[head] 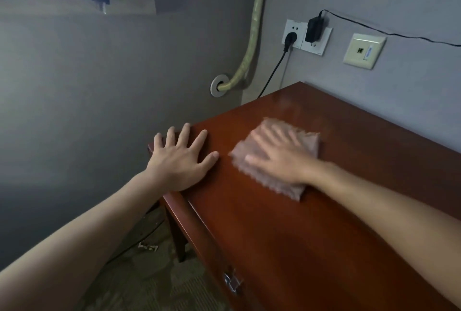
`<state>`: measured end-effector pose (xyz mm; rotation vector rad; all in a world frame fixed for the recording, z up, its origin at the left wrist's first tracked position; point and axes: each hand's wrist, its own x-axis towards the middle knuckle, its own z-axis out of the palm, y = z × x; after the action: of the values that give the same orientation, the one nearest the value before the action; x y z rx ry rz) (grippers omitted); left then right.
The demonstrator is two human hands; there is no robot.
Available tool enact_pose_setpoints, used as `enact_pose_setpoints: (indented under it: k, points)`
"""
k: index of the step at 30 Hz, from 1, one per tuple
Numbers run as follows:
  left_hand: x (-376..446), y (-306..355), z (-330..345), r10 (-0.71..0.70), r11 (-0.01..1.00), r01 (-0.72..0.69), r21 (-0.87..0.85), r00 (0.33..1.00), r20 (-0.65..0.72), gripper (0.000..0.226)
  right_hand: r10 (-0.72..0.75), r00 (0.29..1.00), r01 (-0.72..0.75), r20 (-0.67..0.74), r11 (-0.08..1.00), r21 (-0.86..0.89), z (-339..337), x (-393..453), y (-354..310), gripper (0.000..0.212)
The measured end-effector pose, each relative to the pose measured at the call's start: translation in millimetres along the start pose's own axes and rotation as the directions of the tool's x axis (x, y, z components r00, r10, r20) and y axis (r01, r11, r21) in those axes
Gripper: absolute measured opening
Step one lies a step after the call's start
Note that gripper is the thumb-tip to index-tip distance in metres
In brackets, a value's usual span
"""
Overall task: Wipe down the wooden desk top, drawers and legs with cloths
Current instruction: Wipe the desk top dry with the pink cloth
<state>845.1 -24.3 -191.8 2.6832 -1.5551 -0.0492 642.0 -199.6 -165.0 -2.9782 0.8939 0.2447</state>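
The right hand (277, 158) lies flat on a folded pinkish-brown cloth (274, 158), fingers straight and slightly spread, palm pressing the cloth onto the desk top (311, 223). Hand and cloth are both blurred, so the cloth's texture and exact edges are hard to make out; its near corner sticks out below the wrist. The cloth sits on the left half of the top, towards the far side, well short of the wall behind.

The left hand (182, 158) rests open on the desk's near left corner, fingers fanned wide and straight, holding nothing; the little and ring fingers reach over the left edge, and the thumb points towards the cloth without touching it. Both forearms are bare.

The desk is glossy reddish-brown wood. Its front edge runs down towards the lower right, where a metal drawer handle (233, 283) shows on the front face. A desk leg (178, 238) stands below the left corner on patterned carpet (149, 285).

On the grey wall behind are a double socket (306, 36) with a black plug and a black adapter in it, a separate cream wall plate (364, 51) to its right, and a pale wrapped pipe (252, 43) curving into a round wall fitting
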Motion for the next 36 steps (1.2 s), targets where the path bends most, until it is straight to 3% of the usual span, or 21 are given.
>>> enact_pose_setpoints:
  k: [2, 4, 7, 9, 11, 13, 14, 15, 17, 19, 20, 22, 24, 25, 26, 28, 30, 31, 33, 35, 36]
  points:
    - [0, -1, -2, 0.041, 0.999, -0.041, -0.021, 0.999, 0.005, 0.096, 0.215, 0.976, -0.214, -0.019, 0.976, 0.039, -9, 43, 31, 0.09]
    - [-1, -2, -2, 0.076, 0.997, -0.076, -0.033, 0.997, -0.005, 0.09, 0.261, 0.965, -0.258, -0.035, 0.963, 0.071, -14, 73, 32, 0.087]
    - [-1, -6, -1, 0.13, 0.991, -0.131, -0.029, 0.991, -0.021, 0.081, -0.082, 0.995, 0.084, -0.052, 0.996, 0.031, -13, 84, -13, 0.075]
    - [0, -9, -1, 0.152, 0.988, -0.153, -0.033, 0.988, -0.03, 0.081, -0.183, 0.982, 0.184, -0.054, 0.983, 0.001, -15, 92, -19, 0.072]
    - [-1, -10, -1, 0.159, 0.986, -0.16, -0.049, 0.987, -0.008, 0.082, -0.001, 0.999, 0.004, -0.042, 0.997, 0.071, -21, 112, 3, 0.076]
    - [-1, -9, -2, 0.161, 0.985, -0.161, -0.064, 0.987, -0.014, 0.084, 0.237, 0.97, -0.227, -0.062, 0.965, 0.132, -28, 123, 25, 0.081]
    - [-1, -9, -3, 0.158, 0.985, -0.158, -0.07, 0.987, -0.015, 0.085, 0.275, 0.959, -0.264, -0.066, 0.954, 0.139, -27, 127, 25, 0.081]
    - [-1, -9, -4, 0.157, 0.985, -0.157, -0.075, 0.988, -0.014, 0.085, 0.244, 0.968, -0.233, -0.058, 0.96, 0.155, -25, 125, 17, 0.081]
    - [-2, -8, -4, 0.159, 0.985, -0.16, -0.071, 0.987, -0.018, 0.083, 0.021, 0.994, -0.004, -0.105, 0.988, 0.156, -16, 107, -9, 0.079]
    - [-1, -7, -5, 0.165, 0.984, -0.165, -0.064, 0.986, -0.014, 0.081, -0.206, 0.96, 0.231, -0.19, 0.965, 0.121, -12, 95, -13, 0.066]
    - [-1, -8, -5, 0.164, 0.984, -0.164, -0.064, 0.986, -0.007, 0.08, -0.219, 0.954, 0.244, -0.205, 0.964, 0.107, -14, 97, -3, 0.063]
    - [-1, -7, -5, 0.163, 0.985, -0.162, -0.063, 0.987, 0.006, 0.08, 0.018, 0.986, 0.002, -0.164, 0.993, 0.121, -20, 106, 25, 0.071]
    - [1, -6, -7, 0.175, 0.984, -0.175, -0.043, 0.985, 0.002, 0.08, 0.358, 0.929, -0.337, -0.089, 0.921, 0.194, -21, 112, 42, 0.081]
    - [2, -5, -7, 0.19, 0.981, -0.19, -0.029, 0.982, -0.002, 0.081, 0.412, 0.909, -0.393, -0.059, 0.896, 0.208, -19, 110, 37, 0.081]
    - [3, -3, -8, 0.207, 0.978, -0.207, -0.021, 0.978, -0.003, 0.082, 0.387, 0.92, -0.371, -0.051, 0.907, 0.2, -15, 105, 28, 0.079]
    - [5, 1, -11, 0.226, 0.974, -0.226, -0.031, 0.974, 0.004, 0.083, 0.145, 0.985, -0.131, -0.096, 0.982, 0.138, -6, 81, 3, 0.076]
    - [6, 9, -15, 0.22, 0.975, -0.218, -0.047, 0.975, 0.025, 0.083, -0.112, 0.983, 0.126, -0.144, 0.988, 0.092, -3, 57, 5, 0.069]
    - [7, 14, -16, 0.218, 0.975, -0.216, -0.053, 0.975, 0.036, 0.083, -0.147, 0.976, 0.164, -0.162, 0.982, 0.096, -2, 53, 22, 0.067]
    - [8, 32, -17, 0.249, 0.968, -0.247, -0.049, 0.967, 0.046, 0.084, 0.037, 0.976, -0.012, -0.216, 0.993, 0.118, -4, 47, 61, 0.064]
    - [13, 54, -17, 0.284, 0.958, -0.281, -0.05, 0.957, 0.066, 0.086, 0.389, 0.875, -0.353, -0.287, 0.92, 0.169, -8, 40, 92, 0.056]
    - [17, 65, -16, 0.283, 0.959, -0.279, -0.06, 0.955, 0.085, 0.087, 0.479, 0.826, -0.444, -0.297, 0.878, 0.181, -8, 34, 98, 0.052]
